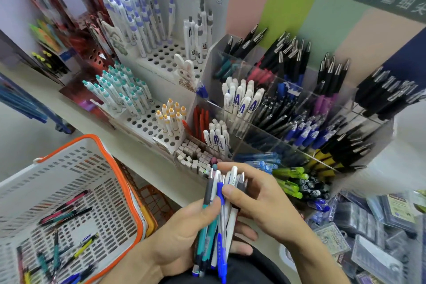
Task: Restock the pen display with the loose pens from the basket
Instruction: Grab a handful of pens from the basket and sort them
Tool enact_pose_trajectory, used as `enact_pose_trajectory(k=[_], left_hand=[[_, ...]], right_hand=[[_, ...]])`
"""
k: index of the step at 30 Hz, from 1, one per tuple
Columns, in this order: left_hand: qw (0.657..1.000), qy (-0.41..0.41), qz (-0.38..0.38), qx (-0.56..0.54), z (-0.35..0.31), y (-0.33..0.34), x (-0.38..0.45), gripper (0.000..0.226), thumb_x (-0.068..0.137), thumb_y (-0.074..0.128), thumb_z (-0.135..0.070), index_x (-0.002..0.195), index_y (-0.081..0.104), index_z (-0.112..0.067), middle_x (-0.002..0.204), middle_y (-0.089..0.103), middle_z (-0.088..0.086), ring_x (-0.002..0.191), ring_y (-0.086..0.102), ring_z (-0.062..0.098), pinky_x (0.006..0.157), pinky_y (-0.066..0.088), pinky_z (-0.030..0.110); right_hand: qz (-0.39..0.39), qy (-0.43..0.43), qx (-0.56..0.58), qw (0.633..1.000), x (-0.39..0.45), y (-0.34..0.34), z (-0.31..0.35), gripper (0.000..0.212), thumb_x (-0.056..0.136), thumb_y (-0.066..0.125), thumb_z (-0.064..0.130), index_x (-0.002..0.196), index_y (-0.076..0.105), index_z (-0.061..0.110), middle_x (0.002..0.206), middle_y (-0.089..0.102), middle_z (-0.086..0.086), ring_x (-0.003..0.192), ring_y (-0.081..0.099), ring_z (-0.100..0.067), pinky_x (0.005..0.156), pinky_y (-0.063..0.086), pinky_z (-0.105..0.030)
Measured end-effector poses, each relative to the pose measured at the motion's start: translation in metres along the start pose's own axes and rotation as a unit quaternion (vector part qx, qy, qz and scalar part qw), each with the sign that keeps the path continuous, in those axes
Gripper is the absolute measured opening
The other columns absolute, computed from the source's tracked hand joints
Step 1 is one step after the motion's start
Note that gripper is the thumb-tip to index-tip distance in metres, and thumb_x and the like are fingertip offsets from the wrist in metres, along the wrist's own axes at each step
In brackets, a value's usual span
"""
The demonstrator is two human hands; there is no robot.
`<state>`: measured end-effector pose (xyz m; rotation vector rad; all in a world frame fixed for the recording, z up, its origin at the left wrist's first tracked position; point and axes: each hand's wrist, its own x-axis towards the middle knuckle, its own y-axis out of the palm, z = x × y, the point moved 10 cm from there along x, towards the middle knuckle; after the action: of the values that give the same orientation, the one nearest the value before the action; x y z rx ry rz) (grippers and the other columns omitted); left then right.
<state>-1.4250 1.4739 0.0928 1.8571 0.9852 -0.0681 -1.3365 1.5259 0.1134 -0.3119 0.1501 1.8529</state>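
1. The left hand (184, 235) grips a bundle of pens (216, 221) upright, fingers curled round the lower barrels and thumb pressed across the front of them.
2. The right hand (260, 200) reaches across the top of the same bundle; its thumb and fingers pinch the upper ends of the pens, near a blue-clipped one.
3. The bundle mixes teal, white, blue and grey barrels, and it is held just in front of the clear pen display (288, 122).
4. The clear pen display stands on a white shelf (129, 145); its compartments hold black pens at the back, white pens marked with a blue letter in the middle, and blue, yellow-and-black and green pens (291, 174) along the front.
5. Left of the clear pen display rises a white perforated rack (149, 122) with teal-topped, orange-topped and purple-topped pens standing in its holes.
6. A tray of small erasers (196, 157) sits just left of the display's front corner.
7. The white basket (69, 191) with an orange rim lies well to the left of the display, lower down, with loose pens (66, 214) scattered on its bottom.
8. Clear plastic packets (368, 226) are piled below the display's right side.
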Motion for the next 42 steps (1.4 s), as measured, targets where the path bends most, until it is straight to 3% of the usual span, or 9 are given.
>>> enact_pose_trajectory(k=[2, 5, 11, 15, 19, 26, 31, 37, 42], left_hand=[[1.000, -0.001, -0.015, -0.022, 0.001, -0.002, 0.000, 0.048, 0.085, 0.073, -0.036, 0.122, 0.068, -0.007, 0.113, 0.061, 0.043, 0.103, 0.065, 0.049, 0.092, 0.055, 0.056], [0.999, 0.024, -0.026, -0.020, -0.005, -0.001, 0.001, 0.053, 0.074, 0.088, -0.027, 0.119, 0.070, -0.006, 0.110, 0.063, 0.042, 0.101, 0.068, 0.047, 0.082, 0.059, 0.049], [0.997, 0.048, -0.062, 0.019, -0.015, -0.008, 0.002, 0.032, 0.082, 0.067, -0.021, 0.111, 0.074, -0.010, 0.108, 0.066, 0.038, 0.099, 0.070, 0.045, 0.081, 0.060, 0.046], [0.992, 0.068, -0.099, 0.036, -0.019, -0.017, 0.004, 0.038, 0.073, 0.077, -0.022, 0.110, 0.075, -0.013, 0.107, 0.067, 0.035, 0.091, 0.072, 0.040, 0.077, 0.059, 0.046], [0.990, 0.075, -0.118, 0.031, -0.018, -0.024, 0.005, 0.042, 0.069, 0.080, -0.018, 0.110, 0.074, -0.011, 0.107, 0.068, 0.034, 0.089, 0.071, 0.042, 0.072, 0.061, 0.045], [0.989, 0.066, -0.115, 0.059, -0.021, -0.024, 0.010, 0.031, 0.083, 0.073, -0.018, 0.111, 0.073, -0.003, 0.106, 0.069, 0.029, 0.091, 0.069, 0.041, 0.079, 0.058, 0.045], [0.991, 0.033, -0.127, 0.038, -0.011, -0.028, 0.011, 0.034, 0.091, 0.065, -0.010, 0.118, 0.061, 0.009, 0.094, 0.066, 0.032, 0.077, 0.068, 0.038, 0.066, 0.062, 0.039], [0.984, 0.060, -0.127, 0.106, -0.019, -0.029, 0.011, 0.040, 0.078, 0.077, -0.016, 0.111, 0.061, 0.001, 0.093, 0.070, 0.023, 0.062, 0.062, 0.025, 0.049, 0.050, 0.028], [0.980, 0.082, -0.124, 0.132, -0.023, -0.027, 0.014, 0.030, 0.073, 0.083, -0.015, 0.097, 0.068, -0.003, 0.089, 0.067, 0.027, 0.057, 0.056, 0.023, 0.045, 0.045, 0.026]], right_hand=[[0.019, 0.038, 0.052, 0.998, 0.001, 0.003, -0.008, 0.043, 0.097, 0.070, 0.018, 0.137, 0.060, 0.027, 0.115, 0.075, -0.011, 0.100, 0.072, -0.025, 0.084, 0.059, -0.037], [0.030, 0.052, 0.113, 0.992, 0.001, 0.001, -0.013, 0.058, 0.090, 0.073, 0.020, 0.144, 0.051, 0.030, 0.112, 0.074, -0.020, 0.090, 0.067, -0.024, 0.079, 0.055, -0.038], [0.022, 0.023, 0.139, 0.990, 0.004, -0.002, 0.000, 0.041, 0.087, 0.079, 0.011, 0.124, 0.067, 0.002, 0.101, 0.075, -0.021, 0.066, 0.070, -0.012, 0.059, 0.054, -0.022], [-0.006, 0.008, 0.066, 0.998, 0.004, -0.010, -0.004, 0.035, 0.083, 0.081, 0.025, 0.115, 0.076, 0.012, 0.103, 0.076, -0.017, 0.079, 0.071, -0.021, 0.069, 0.056, -0.035], [-0.037, 0.004, 0.047, 0.998, 0.002, -0.015, -0.006, 0.017, 0.092, 0.076, 0.015, 0.108, 0.078, 0.017, 0.096, 0.071, -0.023, 0.081, 0.069, -0.025, 0.080, 0.058, -0.049], [-0.099, 0.022, 0.120, 0.987, 0.002, -0.022, -0.009, 0.031, 0.094, 0.066, -0.002, 0.121, 0.065, 0.013, 0.090, 0.073, -0.021, 0.069, 0.066, -0.020, 0.066, 0.054, -0.027], [-0.158, -0.010, 0.117, 0.980, 0.001, -0.039, -0.002, 0.030, 0.097, 0.061, -0.004, 0.122, 0.062, 0.013, 0.096, 0.078, -0.014, 0.080, 0.073, -0.022, 0.068, 0.057, -0.028], [-0.224, -0.061, 0.120, 0.965, -0.011, -0.057, 0.009, 0.023, 0.090, 0.069, -0.005, 0.109, 0.066, 0.008, 0.093, 0.073, -0.021, 0.069, 0.068, -0.020, 0.063, 0.057, -0.027], [-0.242, -0.099, 0.066, 0.963, -0.020, -0.073, 0.023, 0.016, 0.085, 0.076, 0.005, 0.100, 0.070, 0.008, 0.083, 0.071, -0.016, 0.065, 0.069, -0.024, 0.062, 0.057, -0.026]])
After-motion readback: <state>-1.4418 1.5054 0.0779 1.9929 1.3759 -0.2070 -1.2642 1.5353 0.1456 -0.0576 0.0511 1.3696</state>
